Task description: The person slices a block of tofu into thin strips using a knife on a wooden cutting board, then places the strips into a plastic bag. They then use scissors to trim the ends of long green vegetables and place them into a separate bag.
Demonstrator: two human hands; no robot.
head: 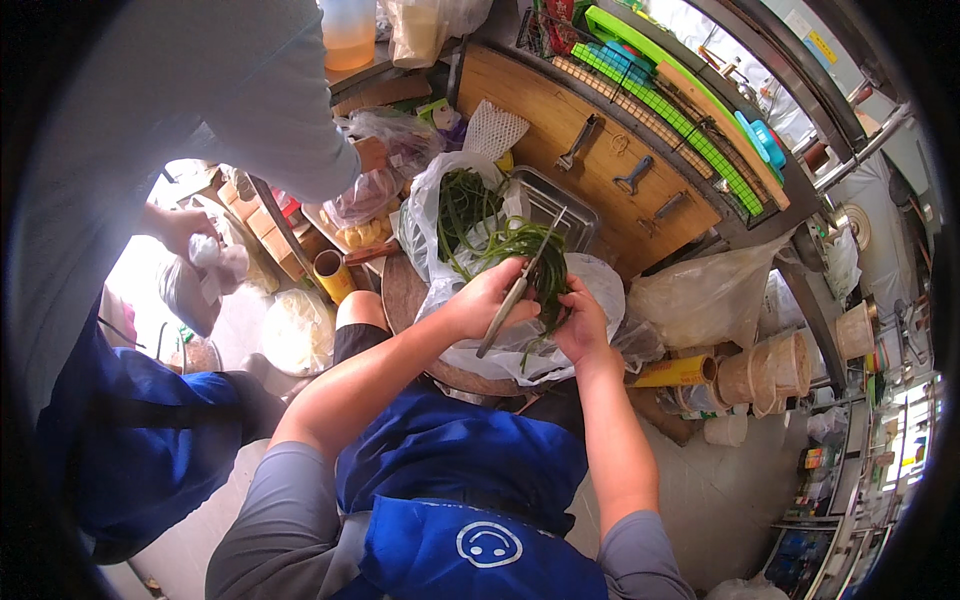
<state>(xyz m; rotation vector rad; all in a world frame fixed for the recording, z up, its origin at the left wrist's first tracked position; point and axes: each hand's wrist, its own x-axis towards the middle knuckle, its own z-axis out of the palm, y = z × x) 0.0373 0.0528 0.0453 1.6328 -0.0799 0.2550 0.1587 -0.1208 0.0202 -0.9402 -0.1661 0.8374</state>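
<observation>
My left hand (490, 298) is closed around a slim knife (517, 289), its blade slanting up and away over a bunch of long green vegetable strands (551, 259). My right hand (583, 324) grips the right side of that bunch, and loose ends hang below the fingers. Just beyond, a white plastic bag (426, 191) holds more dark green strands (466, 201). Under both hands a sheet of thin white plastic (480, 361) covers much of a round brown board (401, 296). Whether the left fingers also pinch some strands is hard to tell.
A metal tray (589, 217) sits behind the bag, before a wooden panel (510, 82) bearing several peelers (634, 175). At left, a co-worker's hand (184, 234) holds a plastic bag (191, 289). Yellow tubes (334, 276) and stacked tubs (765, 375) flank the board.
</observation>
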